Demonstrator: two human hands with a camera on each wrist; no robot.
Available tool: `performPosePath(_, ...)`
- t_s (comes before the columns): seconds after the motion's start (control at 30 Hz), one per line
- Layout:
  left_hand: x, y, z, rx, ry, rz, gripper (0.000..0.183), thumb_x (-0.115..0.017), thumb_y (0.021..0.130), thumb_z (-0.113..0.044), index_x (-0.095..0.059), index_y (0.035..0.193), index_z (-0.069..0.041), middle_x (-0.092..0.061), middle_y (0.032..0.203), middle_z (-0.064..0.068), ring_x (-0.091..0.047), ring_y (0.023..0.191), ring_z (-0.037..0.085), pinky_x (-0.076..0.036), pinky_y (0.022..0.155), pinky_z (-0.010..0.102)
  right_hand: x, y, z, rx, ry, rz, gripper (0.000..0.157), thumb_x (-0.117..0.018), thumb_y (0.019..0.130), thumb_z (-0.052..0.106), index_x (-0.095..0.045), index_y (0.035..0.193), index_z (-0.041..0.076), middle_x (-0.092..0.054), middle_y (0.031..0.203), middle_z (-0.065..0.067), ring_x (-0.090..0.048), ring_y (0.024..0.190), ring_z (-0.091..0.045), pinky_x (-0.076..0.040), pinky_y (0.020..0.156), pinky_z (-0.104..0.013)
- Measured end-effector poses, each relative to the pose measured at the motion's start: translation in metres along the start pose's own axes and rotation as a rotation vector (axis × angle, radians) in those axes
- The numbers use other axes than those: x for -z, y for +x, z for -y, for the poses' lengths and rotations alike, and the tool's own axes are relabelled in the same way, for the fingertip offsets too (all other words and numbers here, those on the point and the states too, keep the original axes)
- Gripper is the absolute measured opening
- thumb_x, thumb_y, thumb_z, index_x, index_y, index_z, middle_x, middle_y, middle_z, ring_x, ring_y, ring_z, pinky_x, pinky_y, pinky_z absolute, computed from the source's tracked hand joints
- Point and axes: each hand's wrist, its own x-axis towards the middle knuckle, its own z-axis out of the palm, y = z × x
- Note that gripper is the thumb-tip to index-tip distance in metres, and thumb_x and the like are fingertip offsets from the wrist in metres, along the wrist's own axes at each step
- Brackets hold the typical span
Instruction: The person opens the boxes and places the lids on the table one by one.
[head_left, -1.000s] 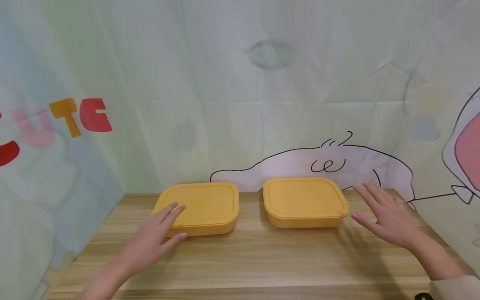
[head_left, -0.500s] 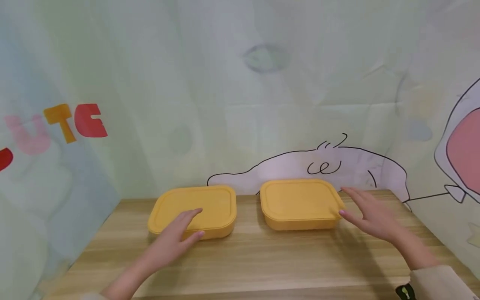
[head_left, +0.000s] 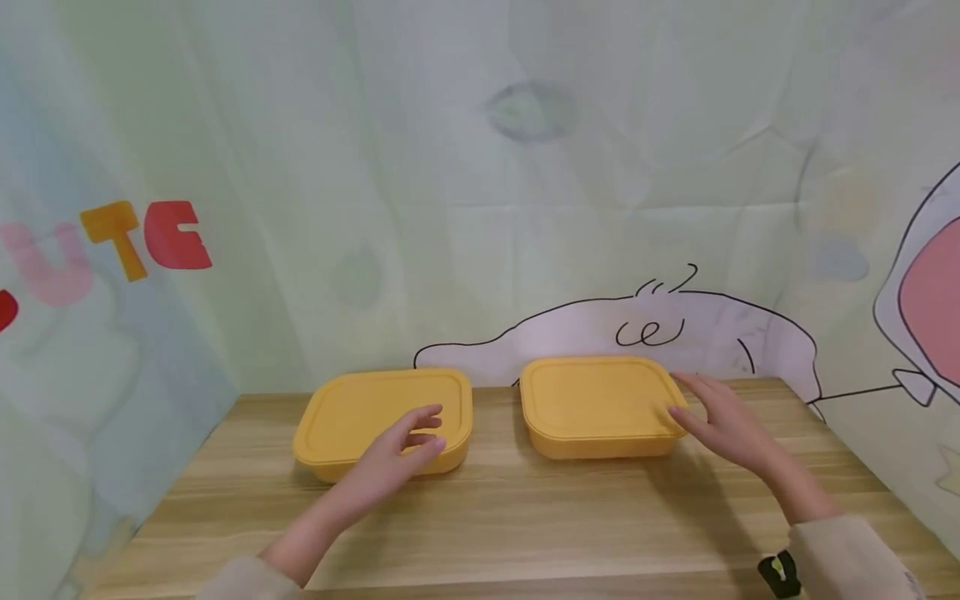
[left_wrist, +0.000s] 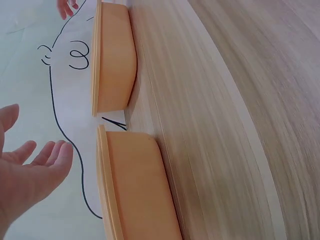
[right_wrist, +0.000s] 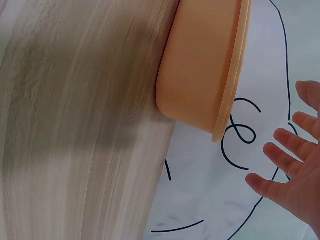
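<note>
Two yellow rectangular boxes with lids on sit side by side at the back of the wooden table. Over the front right part of the left box [head_left: 352,408] hovers my left hand [head_left: 390,457], fingers loosely bent and holding nothing. In the left wrist view that hand [left_wrist: 37,172] shows above the level of the lid, apart from it. My right hand [head_left: 723,421] is at the right end of the right box [head_left: 600,396], fingertips overlapping its corner in the head view. The right wrist view shows the right hand [right_wrist: 297,162] with fingers spread, off the box wall [right_wrist: 200,65].
The wooden table [head_left: 487,533] runs from the boxes toward me, with a narrow gap between the two. Right behind them hangs a printed curtain [head_left: 450,208] with cartoon drawings and coloured letters. A dark object [head_left: 780,575] shows beside my right sleeve.
My left hand has moved right across the left box, its fingers bending more. My right hand has moved left, closer to the right box. Both boxes stay in place.
</note>
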Motion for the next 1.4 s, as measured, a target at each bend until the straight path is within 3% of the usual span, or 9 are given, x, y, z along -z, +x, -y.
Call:
performPosePath(0.4, -0.021, 0.024, -0.002, 0.037, -0.135, 0.013, 0.052, -0.060, 0.091, -0.024, -0.043, 0.135, -0.002, -0.049, 0.127, 0.018, -0.052, 0.112, 0.031, -0.048, 0.090, 0.041, -0.010, 0.007, 0.000, -0.005, 0.010, -0.049, 0.044, -0.062, 0.088, 0.012, -0.050, 0.125, -0.009, -0.052, 0.122, -0.028, -0.045, 0.112, -0.046, -0.036, 0.091, -0.060)
performPosePath(0.7, -0.037, 0.032, -0.010, 0.141, -0.218, 0.044, 0.048, -0.061, 0.091, -0.018, -0.045, 0.131, 0.001, -0.049, 0.124, 0.018, -0.052, 0.110, 0.029, -0.047, 0.090, 0.044, -0.020, 0.009, -0.004, -0.044, 0.029, -0.052, 0.043, -0.061, 0.089, 0.012, -0.050, 0.124, -0.010, -0.052, 0.121, -0.029, -0.046, 0.111, -0.046, -0.037, 0.091, -0.060)
performPosePath(0.83, -0.043, 0.040, -0.012, 0.149, -0.217, 0.054, 0.048, -0.059, 0.092, -0.019, -0.043, 0.133, 0.001, -0.048, 0.125, 0.018, -0.052, 0.110, 0.029, -0.048, 0.090, 0.042, -0.021, 0.011, -0.006, -0.044, 0.026, -0.060, 0.041, -0.061, 0.088, 0.010, -0.051, 0.123, -0.010, -0.053, 0.119, -0.030, -0.047, 0.110, -0.046, -0.038, 0.090, -0.059)
performPosePath(1.07, -0.056, 0.054, -0.017, 0.143, -0.336, 0.071, 0.047, -0.056, 0.093, -0.011, -0.038, 0.133, 0.007, -0.043, 0.128, 0.024, -0.047, 0.116, 0.034, -0.046, 0.092, 0.044, -0.019, 0.016, -0.012, -0.065, 0.039, -0.060, 0.042, -0.061, 0.088, 0.009, -0.050, 0.123, -0.012, -0.053, 0.117, -0.033, -0.048, 0.107, -0.048, -0.038, 0.089, -0.060)
performPosePath(1.4, -0.070, 0.069, -0.019, 0.168, -0.428, 0.036, 0.047, -0.056, 0.091, -0.005, -0.039, 0.133, 0.007, -0.039, 0.132, 0.027, -0.047, 0.116, 0.034, -0.045, 0.094, 0.045, -0.018, 0.019, -0.017, -0.098, 0.057, -0.060, 0.041, -0.060, 0.089, 0.008, -0.049, 0.123, -0.013, -0.052, 0.118, -0.034, -0.049, 0.105, -0.047, -0.038, 0.088, -0.060)
